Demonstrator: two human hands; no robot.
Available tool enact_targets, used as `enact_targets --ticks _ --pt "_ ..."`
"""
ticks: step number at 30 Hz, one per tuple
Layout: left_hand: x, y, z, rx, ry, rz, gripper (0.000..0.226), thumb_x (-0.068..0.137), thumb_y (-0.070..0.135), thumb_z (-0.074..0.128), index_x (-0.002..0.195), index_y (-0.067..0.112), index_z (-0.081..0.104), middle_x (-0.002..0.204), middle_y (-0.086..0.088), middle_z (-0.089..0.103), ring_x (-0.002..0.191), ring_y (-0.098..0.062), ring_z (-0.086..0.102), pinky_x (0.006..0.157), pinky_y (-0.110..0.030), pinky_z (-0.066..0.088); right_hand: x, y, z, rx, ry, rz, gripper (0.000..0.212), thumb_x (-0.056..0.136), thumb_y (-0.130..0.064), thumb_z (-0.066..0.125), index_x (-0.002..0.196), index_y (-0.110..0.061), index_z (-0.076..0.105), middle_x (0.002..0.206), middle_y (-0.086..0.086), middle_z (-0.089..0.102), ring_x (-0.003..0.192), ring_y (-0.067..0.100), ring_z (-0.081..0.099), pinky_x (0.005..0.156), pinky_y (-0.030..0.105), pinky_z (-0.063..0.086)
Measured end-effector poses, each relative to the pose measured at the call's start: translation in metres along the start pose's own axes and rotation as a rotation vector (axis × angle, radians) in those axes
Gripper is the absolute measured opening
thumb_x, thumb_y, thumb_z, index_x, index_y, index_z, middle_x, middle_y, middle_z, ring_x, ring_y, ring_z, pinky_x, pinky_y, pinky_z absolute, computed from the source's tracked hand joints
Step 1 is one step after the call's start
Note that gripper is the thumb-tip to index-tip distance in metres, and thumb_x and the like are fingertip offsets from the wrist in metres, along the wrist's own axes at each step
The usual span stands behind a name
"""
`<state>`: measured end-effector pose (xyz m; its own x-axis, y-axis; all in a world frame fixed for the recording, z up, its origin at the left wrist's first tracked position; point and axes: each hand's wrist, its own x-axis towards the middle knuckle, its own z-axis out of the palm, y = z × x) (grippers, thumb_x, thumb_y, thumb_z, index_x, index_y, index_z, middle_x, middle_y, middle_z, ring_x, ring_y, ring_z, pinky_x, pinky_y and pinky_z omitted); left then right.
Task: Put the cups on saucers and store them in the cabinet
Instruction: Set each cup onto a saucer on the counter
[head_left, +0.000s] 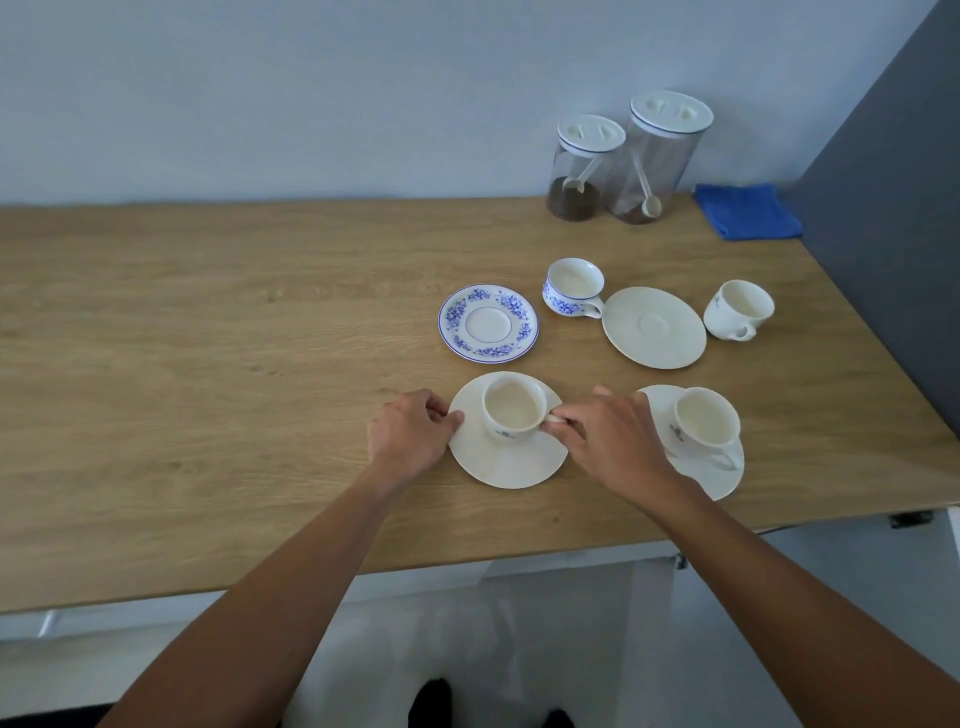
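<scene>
Wooden counter (208, 364), items as they stand:

Near centre: plain white saucer (506, 460) with a white cup (514, 410) upright on it, handle to the right. The right hand (613, 447) pinches that handle between its fingertips. The left hand (410, 431) is curled closed on the saucer's left rim.

Near right: second white cup (706, 423) standing on its own saucer (722, 480), which is partly hidden by the right hand.

Farther back, left to right: blue-flowered saucer (488, 322), bare; blue-flowered cup (574, 286) on the counter just beside it; bare white saucer (654, 327); third white cup (737, 309) on the counter at its right.

Far right, by the wall: two clear lidded jars (631, 161), each with a scoop inside and brown contents at the bottom; folded blue cloth (748, 210) beside them.
</scene>
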<state>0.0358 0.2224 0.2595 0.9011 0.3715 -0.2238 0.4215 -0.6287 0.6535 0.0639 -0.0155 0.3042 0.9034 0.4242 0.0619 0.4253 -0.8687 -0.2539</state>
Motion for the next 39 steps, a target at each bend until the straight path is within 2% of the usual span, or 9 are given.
enact_targets --ticks 5,7,10,13,17,22,28,35,39 --pt "0.002 -0.001 0.000 0.022 -0.004 0.021 0.017 0.079 0.047 0.069 0.084 0.032 0.062 0.076 0.018 0.063 0.085 -0.012 0.063 0.084 -0.036 0.049 0.002 0.000 -0.005 0.018 -0.053 -0.013 0.034 0.093 -0.049 0.057 0.068 -0.026 0.061 0.060 -0.011 0.057 0.079 0.012 0.049 0.073 0.036 0.031" --pt "0.004 -0.001 -0.002 0.035 -0.022 0.034 0.017 0.079 0.047 0.067 0.083 0.031 0.061 0.077 0.018 0.064 0.085 -0.012 0.063 0.085 -0.037 0.050 0.003 0.000 -0.009 0.049 -0.099 -0.002 0.032 0.090 -0.056 0.057 0.080 -0.028 0.069 0.067 -0.013 0.063 0.088 0.014 0.057 0.076 0.036 0.033" --pt "0.014 0.002 -0.005 0.003 -0.022 0.044 0.020 0.080 0.049 0.064 0.086 0.030 0.061 0.080 0.016 0.065 0.086 -0.013 0.064 0.082 -0.038 0.052 0.006 0.006 -0.017 0.105 -0.190 0.061 0.053 0.077 -0.077 0.057 0.108 -0.036 0.070 0.082 -0.017 0.071 0.096 0.009 0.061 0.079 0.034 0.033" --pt "0.031 0.008 -0.009 -0.059 0.014 0.064 0.032 0.080 0.049 0.062 0.104 0.028 0.058 0.080 0.011 0.066 0.087 -0.016 0.064 0.083 -0.040 0.053 0.018 0.017 -0.030 0.278 -0.195 0.176 0.067 0.065 -0.088 0.054 0.107 -0.038 0.069 0.084 -0.020 0.068 0.091 0.003 0.062 0.078 0.032 0.045" --pt "0.066 0.020 -0.013 -0.030 0.051 0.159 0.054 0.084 0.047 0.061 0.131 0.027 0.044 0.088 0.003 0.064 0.098 -0.022 0.059 0.088 -0.044 0.050 0.065 0.036 -0.039 0.502 -0.068 0.415 0.059 0.078 -0.074 0.055 0.118 -0.032 0.065 0.091 -0.014 0.065 0.094 0.008 0.061 0.072 0.026 0.045" --pt "0.102 0.031 -0.010 -0.031 0.036 0.126 0.053 0.087 0.040 0.060 0.134 0.019 0.048 0.099 -0.004 0.068 0.108 -0.026 0.059 0.092 -0.041 0.048 0.124 0.054 -0.026 0.616 -0.012 0.617 0.046 0.092 -0.052 0.055 0.126 -0.021 0.054 0.086 0.005 0.072 0.074 0.021 0.072 0.058 0.030 0.051" --pt "0.115 0.034 -0.009 -0.042 0.009 0.120 0.048 0.086 0.033 0.061 0.132 0.024 0.052 0.104 -0.008 0.070 0.102 -0.029 0.062 0.089 -0.041 0.050 0.150 0.063 -0.009 0.623 0.046 0.720 0.022 0.097 -0.036 0.053 0.096 -0.016 0.061 0.066 0.006 0.067 0.055 0.020 0.061 0.046 0.028 0.046" --pt "0.122 0.029 -0.004 -0.155 -0.006 0.041 0.046 0.085 0.032 0.066 0.130 0.029 0.055 0.095 0.002 0.071 0.100 -0.022 0.063 0.090 -0.038 0.050 0.153 0.069 -0.002 1.056 0.021 0.808 0.016 0.101 -0.023 0.054 0.094 -0.011 0.063 0.092 0.008 0.069 0.076 0.015 0.073 0.058 0.025 0.057" --pt "0.123 0.028 -0.003 -0.233 -0.003 0.020 0.041 0.086 0.028 0.066 0.126 0.033 0.060 0.077 0.014 0.066 0.088 -0.016 0.061 0.076 -0.026 0.045 0.149 0.058 0.001 1.244 0.095 0.773 0.017 0.101 -0.019 0.055 0.093 -0.006 0.064 0.094 0.009 0.071 0.081 0.014 0.074 0.066 0.022 0.058"
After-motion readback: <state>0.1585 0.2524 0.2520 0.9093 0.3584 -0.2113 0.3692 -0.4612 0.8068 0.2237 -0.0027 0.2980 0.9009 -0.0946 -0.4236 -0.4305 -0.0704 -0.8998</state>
